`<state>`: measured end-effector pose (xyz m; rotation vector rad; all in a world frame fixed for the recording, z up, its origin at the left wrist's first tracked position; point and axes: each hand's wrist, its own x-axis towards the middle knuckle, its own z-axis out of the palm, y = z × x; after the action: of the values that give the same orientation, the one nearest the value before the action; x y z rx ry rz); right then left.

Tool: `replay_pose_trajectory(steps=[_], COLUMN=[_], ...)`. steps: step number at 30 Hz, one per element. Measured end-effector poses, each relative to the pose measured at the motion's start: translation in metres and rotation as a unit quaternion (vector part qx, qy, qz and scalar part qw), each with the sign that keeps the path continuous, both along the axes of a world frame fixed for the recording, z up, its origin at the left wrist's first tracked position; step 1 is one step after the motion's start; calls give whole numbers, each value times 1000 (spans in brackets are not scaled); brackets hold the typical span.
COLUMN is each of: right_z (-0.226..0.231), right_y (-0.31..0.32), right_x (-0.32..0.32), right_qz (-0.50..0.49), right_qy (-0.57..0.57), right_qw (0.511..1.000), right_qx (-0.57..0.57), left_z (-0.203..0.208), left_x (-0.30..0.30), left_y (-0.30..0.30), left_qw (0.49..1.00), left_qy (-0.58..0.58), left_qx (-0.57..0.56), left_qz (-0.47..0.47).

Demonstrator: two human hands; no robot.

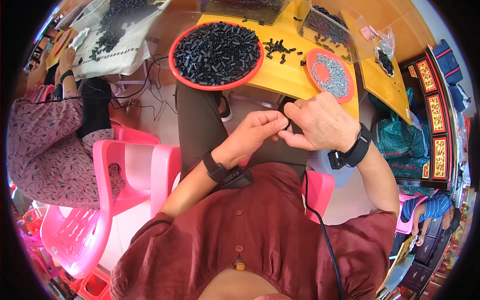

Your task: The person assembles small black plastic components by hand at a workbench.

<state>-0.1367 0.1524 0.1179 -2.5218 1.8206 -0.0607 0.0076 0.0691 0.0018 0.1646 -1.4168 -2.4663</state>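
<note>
Above my lap, my left hand [256,131] and my right hand [320,121] meet with their fingertips together. Thumb and forefinger of the left pinch a small black piece [286,126], mostly hidden by the fingers. The right thumb and curled forefinger close on the same piece from the other side. Ahead to the left, a round red tray [172,59] is heaped with short black plastic tubes [215,54]. A smaller red plate [311,65] holds small silvery metal parts [330,75], beyond my right hand.
Loose black tubes [280,49] lie on the yellow table [280,77] between tray and plate. Clear bins [325,27] of dark parts stand behind. A pink chair [102,185] and another person in a patterned top [50,150] are at my left. Cables [145,85] hang by the left table.
</note>
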Motion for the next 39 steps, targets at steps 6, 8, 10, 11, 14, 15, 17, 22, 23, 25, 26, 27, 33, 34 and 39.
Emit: replay_pose_trajectory(steps=[6, 8, 10, 11, 14, 15, 17, 22, 23, 25, 26, 27, 33, 34, 39], right_z=[-2, -3, -6, -9, -13, -14, -18, -33, -37, -37, -34, -31, 25, 34, -22], right_y=[1, 2, 2, 2, 2, 2, 3, 5, 6, 7, 5, 1, -66, -72, -97], right_x=[1, 2, 1, -1, -2, -2, -3, -10, -10, -7, -8, -11, -117, -131, -163], right_qz=[-5, -8, -12, -12, -7, -2, -6, -13, 5, 12, 10, -8, -219, -281, -223], right_qy=[18, 19, 20, -8, -34, -32, -35, -7, -12, -5, -5, 1, -140, -113, -57], right_qw=[1000, 999, 999, 999, 998, 997, 998, 999, 1000, 999, 999, 997, 932, 918, 955], right_qx=[-12, -24, -36, -44, -58, -64, -61, -42, -27, 38, 38, 81, -251, -256, -190], left_z=[5, 7, 8, 8, 7, 6, 1, 1, -1, -11, -13, -18, -15, -15, -13], left_x=[0, 1, 1, 1, 0, 0, -1, -3, -4, -5, -4, -5, -2, -4, -1], left_y=[1, 1, 1, 1, 1, 1, 1, -2, -5, -11, -14, -18, -20, -21, -20], left_qw=[1000, 1000, 1000, 1000, 999, 999, 1000, 999, 996, 987, 980, 976, 977, 977, 976], left_qy=[13, 16, 22, 28, 39, 39, 29, -23, -65, -95, -109, -101, -86, -84, -82], left_qx=[9, -14, -13, -11, -17, -17, -11, 22, 53, 71, 77, 103, 103, 104, 119], left_qz=[-17, -4, -2, 0, -2, -2, 0, 25, 43, 110, 146, 161, 164, 164, 161])
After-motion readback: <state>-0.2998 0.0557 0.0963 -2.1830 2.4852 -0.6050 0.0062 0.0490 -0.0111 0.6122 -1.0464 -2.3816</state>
